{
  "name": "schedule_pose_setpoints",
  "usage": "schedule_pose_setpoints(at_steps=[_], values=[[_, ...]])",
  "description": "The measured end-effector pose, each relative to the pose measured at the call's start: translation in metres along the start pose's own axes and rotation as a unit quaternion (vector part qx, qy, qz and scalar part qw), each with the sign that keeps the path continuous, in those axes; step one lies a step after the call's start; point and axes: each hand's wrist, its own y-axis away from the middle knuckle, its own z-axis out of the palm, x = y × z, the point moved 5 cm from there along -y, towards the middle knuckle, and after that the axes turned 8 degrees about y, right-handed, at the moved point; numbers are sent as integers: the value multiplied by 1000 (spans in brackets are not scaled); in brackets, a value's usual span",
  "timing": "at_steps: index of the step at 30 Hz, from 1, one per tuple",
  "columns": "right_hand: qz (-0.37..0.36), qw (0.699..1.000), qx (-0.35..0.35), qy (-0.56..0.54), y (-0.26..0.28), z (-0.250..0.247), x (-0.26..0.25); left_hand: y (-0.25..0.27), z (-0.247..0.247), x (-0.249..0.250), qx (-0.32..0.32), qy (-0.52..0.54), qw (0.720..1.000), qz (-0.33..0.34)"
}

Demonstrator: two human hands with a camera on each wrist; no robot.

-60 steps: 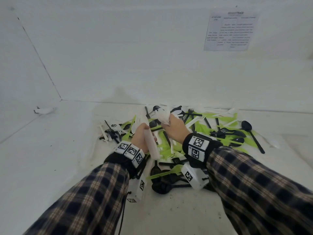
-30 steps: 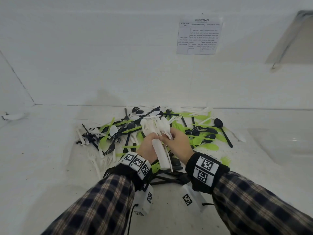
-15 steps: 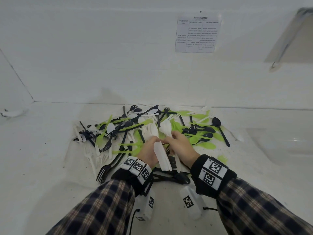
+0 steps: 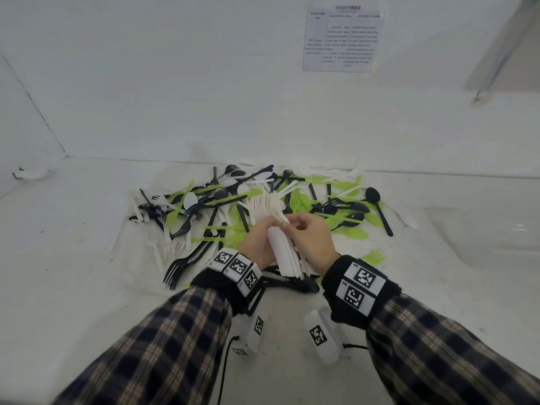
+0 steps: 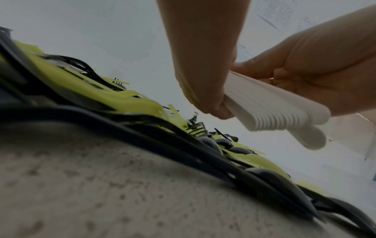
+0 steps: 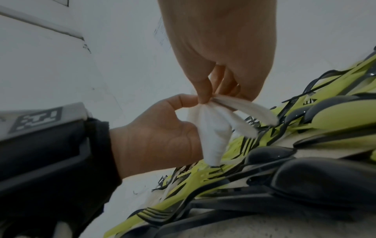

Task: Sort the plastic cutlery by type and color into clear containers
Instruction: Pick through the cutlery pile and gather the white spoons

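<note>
A mixed pile of black, green and white plastic cutlery (image 4: 222, 206) lies on the white table (image 4: 73, 273). Above its near edge my left hand (image 4: 270, 228) grips a thick stack of white spoons (image 4: 285, 255), bowls fanned away from me. My right hand (image 4: 289, 226) pinches the necks of the top spoons in that stack. In the left wrist view, my left hand (image 5: 220, 104) wraps the stacked handles (image 5: 274, 109), with the right hand (image 5: 305, 67) against them. The right wrist view shows my right hand (image 6: 205, 98) pinching the white spoons (image 6: 211, 128) beside the left thumb (image 6: 183, 101).
A clear container (image 4: 482, 238) sits on the table at the right. A printed sheet (image 4: 342, 39) hangs on the back wall. One green fork (image 4: 375, 255) lies alone by my right wrist. A small white object (image 4: 29, 173) rests far left.
The right hand has come back from the pile and now pinches the spoon necks at the stack. The left hand still grips the stack, whose bowls are fanned out more.
</note>
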Motion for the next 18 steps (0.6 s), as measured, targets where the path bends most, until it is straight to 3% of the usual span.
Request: schedule_pose_setpoints(at_steps=[7,10,18], values=[[1,997,-38,-68,-2,-5,-5,5,1,2,50,-28,998,17],[14,996,-14,-81,-3,-7,-3,8,1,3,73,-20,997,32],[19,995,-46,-82,-5,-6,-3,14,9,1,51,-2,998,35]])
